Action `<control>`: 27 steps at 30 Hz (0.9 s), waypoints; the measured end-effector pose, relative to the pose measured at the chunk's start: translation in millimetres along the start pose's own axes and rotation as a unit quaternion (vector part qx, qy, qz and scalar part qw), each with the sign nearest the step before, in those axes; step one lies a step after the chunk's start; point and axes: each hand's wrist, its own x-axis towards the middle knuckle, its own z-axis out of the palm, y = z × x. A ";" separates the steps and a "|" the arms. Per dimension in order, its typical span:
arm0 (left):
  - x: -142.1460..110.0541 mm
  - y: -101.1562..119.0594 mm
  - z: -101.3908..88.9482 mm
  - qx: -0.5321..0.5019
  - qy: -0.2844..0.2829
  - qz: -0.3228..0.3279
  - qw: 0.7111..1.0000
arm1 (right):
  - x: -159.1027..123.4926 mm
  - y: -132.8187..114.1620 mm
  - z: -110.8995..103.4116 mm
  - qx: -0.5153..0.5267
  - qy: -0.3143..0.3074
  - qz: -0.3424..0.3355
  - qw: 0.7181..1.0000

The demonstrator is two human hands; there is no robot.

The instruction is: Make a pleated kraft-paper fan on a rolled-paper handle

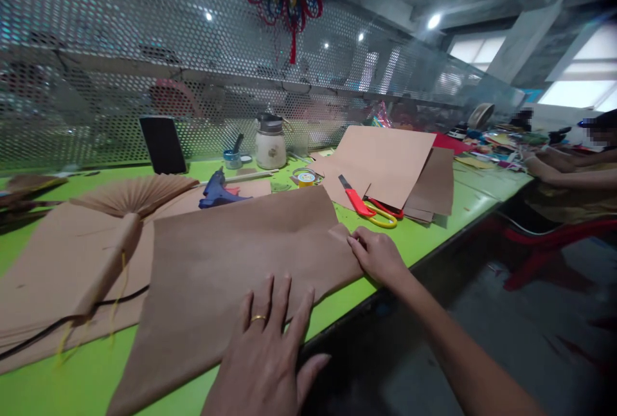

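A large sheet of brown kraft paper lies across the green table before me. My left hand, with a gold ring, rests spread on its near edge. At the sheet's right end, my right hand pinches the paper's corner, where a small flap is folded over. Just beyond that hand lie scissors with yellow and red handles and a red-handled knife. To the left of the sheet is a pleated paper fan with a rolled paper stem and yellow threads, on more brown paper.
A blue glue gun stands behind the sheet. Farther back are a phone, a white jar, a small blue pot and a tape roll. More paper sheets lie at right. Another person sits at the far right.
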 end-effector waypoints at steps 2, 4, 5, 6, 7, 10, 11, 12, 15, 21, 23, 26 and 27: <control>0.2 -1.0 0.7 0.002 -0.002 0.010 1.000 | -1.7 1.6 1.5 0.017 0.015 0.000 1.000; 0.7 -2.1 1.2 0.005 0.001 0.018 1.000 | -3.5 2.3 2.2 0.023 0.023 -0.002 0.999; 0.9 -2.5 1.4 0.007 0.004 0.021 1.000 | -4.2 2.3 2.4 0.022 0.024 -0.002 0.999; 1.0 -2.7 1.6 0.008 0.006 0.023 1.000 | -4.8 2.2 2.4 0.018 0.025 -0.003 1.000; 1.2 -2.9 1.8 0.010 0.006 0.026 1.000 | -5.3 2.0 2.4 0.012 0.026 -0.003 1.000; 1.5 -2.4 2.5 0.014 0.010 0.030 0.999 | -5.5 1.5 2.5 -0.002 0.027 -0.001 1.000; 1.6 -2.1 2.9 0.015 0.013 0.030 0.999 | -5.3 1.5 2.7 -0.003 0.026 -0.001 1.000; 1.6 -1.9 3.4 0.016 0.015 0.030 0.999 | -4.9 1.5 2.8 -0.002 0.025 0.000 1.000; 0.8 -1.7 5.0 0.014 0.019 0.025 0.999 | -3.0 1.7 2.8 -0.002 0.016 -0.002 1.000; -0.7 -1.6 5.1 0.004 0.001 0.010 1.000 | 0.8 1.8 1.4 0.010 0.002 0.009 1.000; -0.7 -0.6 4.4 0.001 -0.006 0.004 1.000 | 1.9 2.7 2.1 0.018 0.001 0.012 1.000; -0.3 1.5 3.4 -0.009 -0.015 -0.004 1.000 | 3.2 3.8 3.9 0.023 -0.001 0.015 1.000; 0.0 2.3 2.8 -0.014 -0.022 -0.007 1.000 | 3.6 3.9 4.2 0.022 -0.001 0.015 1.000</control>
